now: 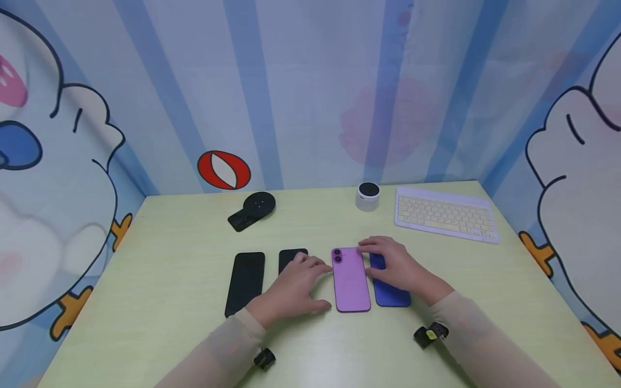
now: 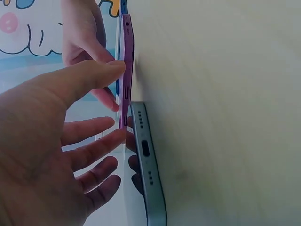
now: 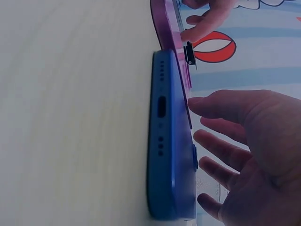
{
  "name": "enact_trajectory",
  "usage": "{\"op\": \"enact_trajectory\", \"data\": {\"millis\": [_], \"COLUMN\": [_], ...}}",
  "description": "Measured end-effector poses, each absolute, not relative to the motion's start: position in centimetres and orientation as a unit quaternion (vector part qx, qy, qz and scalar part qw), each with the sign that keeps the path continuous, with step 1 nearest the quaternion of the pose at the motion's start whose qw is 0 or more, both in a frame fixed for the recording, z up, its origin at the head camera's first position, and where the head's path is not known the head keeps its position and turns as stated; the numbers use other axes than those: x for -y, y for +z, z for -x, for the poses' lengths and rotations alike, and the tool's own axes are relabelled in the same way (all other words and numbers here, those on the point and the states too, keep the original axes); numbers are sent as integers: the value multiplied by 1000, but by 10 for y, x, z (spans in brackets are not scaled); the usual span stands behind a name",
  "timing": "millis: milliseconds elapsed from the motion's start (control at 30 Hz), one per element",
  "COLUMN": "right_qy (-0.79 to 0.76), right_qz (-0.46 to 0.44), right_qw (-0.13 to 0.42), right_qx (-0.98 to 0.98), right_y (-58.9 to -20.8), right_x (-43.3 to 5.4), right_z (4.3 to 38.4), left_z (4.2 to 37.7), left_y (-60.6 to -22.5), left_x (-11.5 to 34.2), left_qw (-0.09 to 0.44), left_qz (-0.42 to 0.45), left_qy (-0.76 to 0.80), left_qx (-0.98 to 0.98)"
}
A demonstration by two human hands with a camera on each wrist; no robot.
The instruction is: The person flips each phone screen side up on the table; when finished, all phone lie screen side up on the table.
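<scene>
A pink phone [image 1: 351,283] lies camera side up on the table between the two hands. My left hand [image 1: 298,288] hovers at its left edge, thumb and fingers spread and reaching past a black-screened phone [image 1: 289,257] that the hand partly hides. My right hand [image 1: 395,264] is at the pink phone's right edge, over the blue phone [image 1: 392,295], which it partly covers. In the right wrist view the fingers of that hand are loosely bent with nothing gripped. Another black-screened phone [image 1: 245,280] lies to the left of the left hand.
Toward the back stand a black folding charger pad [image 1: 253,210] and a small white cylinder with a dark top [image 1: 367,196]. A lilac keyboard [image 1: 445,214] lies at the back right. Behind the table [image 1: 165,269] hangs a striped blue curtain [image 1: 310,97] with cartoon figures at both sides.
</scene>
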State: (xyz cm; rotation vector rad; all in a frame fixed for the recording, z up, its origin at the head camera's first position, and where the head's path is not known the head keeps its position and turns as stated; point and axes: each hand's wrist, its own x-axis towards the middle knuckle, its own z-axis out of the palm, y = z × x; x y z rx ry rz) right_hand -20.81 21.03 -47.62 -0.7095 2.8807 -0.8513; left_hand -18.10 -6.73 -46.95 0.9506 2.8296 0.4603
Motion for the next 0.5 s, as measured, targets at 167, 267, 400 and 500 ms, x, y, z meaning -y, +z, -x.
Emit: {"op": "enact_trajectory", "data": {"millis": [167, 267, 400, 500], "right_qy": [-264, -251, -241, -238], "right_qz": [243, 250, 247, 243], "right_qw": [38, 41, 43, 41], "right_qx": [-933, -934, -938, -939], "right_y": [-475, -474, -474, -473], "right_x": [-212, -211, -210, -209], "right_z": [209, 209, 210, 209], "left_z": [182, 182, 182, 182], "left_y": [-470, -470, -471, -471], "left_x": [62, 60, 57, 56], "left_qw": [70, 70, 67, 63], "left_qz": [-318, -321, -323, -324], "left_qy": [144, 144, 142, 135], "left_qx": [-934, -933, -933, -934]}}
